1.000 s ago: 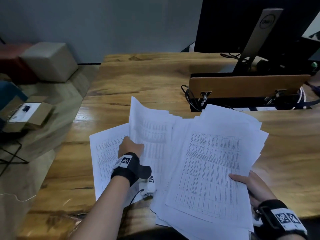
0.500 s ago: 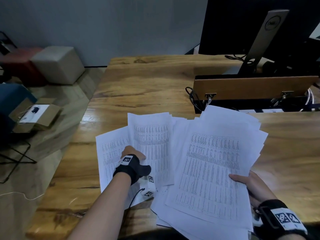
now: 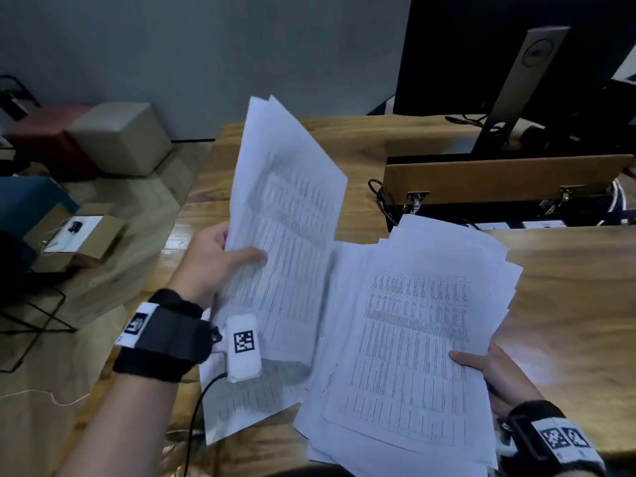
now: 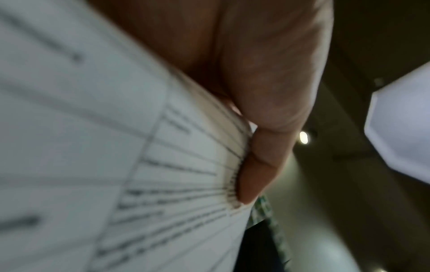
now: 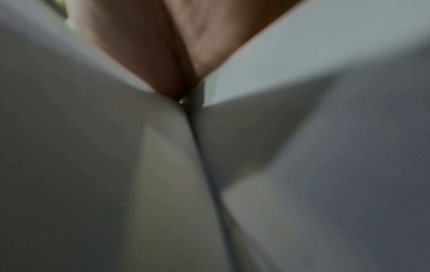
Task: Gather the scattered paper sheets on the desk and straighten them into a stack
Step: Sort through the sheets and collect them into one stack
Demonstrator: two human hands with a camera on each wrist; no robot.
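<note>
My left hand point(image 3: 220, 256) grips a few printed sheets point(image 3: 289, 215) by their left edge and holds them raised, tilted up over the desk; its thumb point(image 4: 260, 165) presses on the printed face. One more printed sheet point(image 3: 237, 407) lies flat on the desk below them. My right hand point(image 3: 488, 373) holds the big fanned pile of printed sheets point(image 3: 413, 339) at its right edge, thumb on top. In the right wrist view blurred paper point(image 5: 302, 165) fills the frame under my palm.
The wooden desk point(image 3: 568, 304) runs to the right. A wooden cable tray flap point(image 3: 499, 177) with cables stands behind the pile, a monitor stand point(image 3: 523, 91) behind that. To the left on the floor are cardboard boxes point(image 3: 79, 235) and cube stools point(image 3: 120, 136).
My left hand has taken hold of sheets that lay flat at the left and lifted them off the desk, tilted upward. The right hand and its pile stay put.
</note>
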